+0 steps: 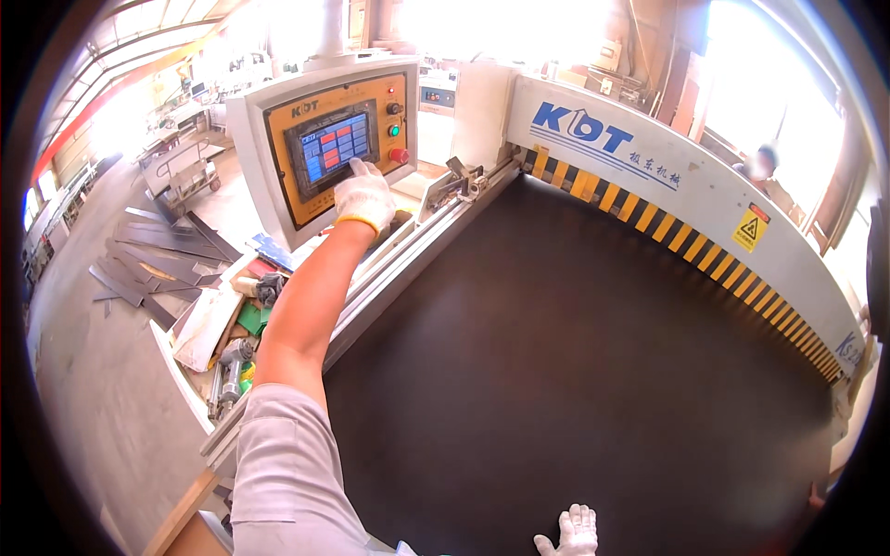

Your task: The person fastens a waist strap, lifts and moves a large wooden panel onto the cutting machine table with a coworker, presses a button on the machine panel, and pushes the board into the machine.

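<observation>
"Touchscreen [334,146] at the left: what is held up to it?"

"The gloved left hand [364,196], one finger extended; whether contact is made cannot be told. The right hand [575,532], also gloved, is spread over the dark board [575,371], laid flat before the pale beam [714,171]."

"And what is found around the board?"

"Its far edge is bordered by a yellow-and-black striped strip [686,243]. At its left, piled clutter [206,335] is partly blocked from view by the left forearm [311,320], and dark strips [171,247] are strewn across the floor [111,389]."
</observation>
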`<state>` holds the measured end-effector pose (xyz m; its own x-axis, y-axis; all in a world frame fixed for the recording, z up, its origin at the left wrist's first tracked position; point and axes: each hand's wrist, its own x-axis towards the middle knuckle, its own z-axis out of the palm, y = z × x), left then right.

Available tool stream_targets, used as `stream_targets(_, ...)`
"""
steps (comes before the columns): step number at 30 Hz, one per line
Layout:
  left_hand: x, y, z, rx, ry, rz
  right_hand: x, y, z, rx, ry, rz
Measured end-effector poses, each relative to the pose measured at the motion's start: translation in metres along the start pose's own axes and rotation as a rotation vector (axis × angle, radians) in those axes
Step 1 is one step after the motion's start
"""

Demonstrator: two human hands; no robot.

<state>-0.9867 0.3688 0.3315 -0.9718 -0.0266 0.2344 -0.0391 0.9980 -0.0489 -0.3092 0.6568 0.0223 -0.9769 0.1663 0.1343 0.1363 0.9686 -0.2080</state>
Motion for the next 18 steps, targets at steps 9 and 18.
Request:
stream_targets(9,-0.064,0.005,0.052,-0.090,-0.007,0.352,0.001,-0.006,0.003,0.006,0.005,-0.002)
stream_targets(18,-0.475,-0.049,0.182,-0.416,-0.197,0.977,-0.020,0.009,0.007,0.075,0.140,-0.062)
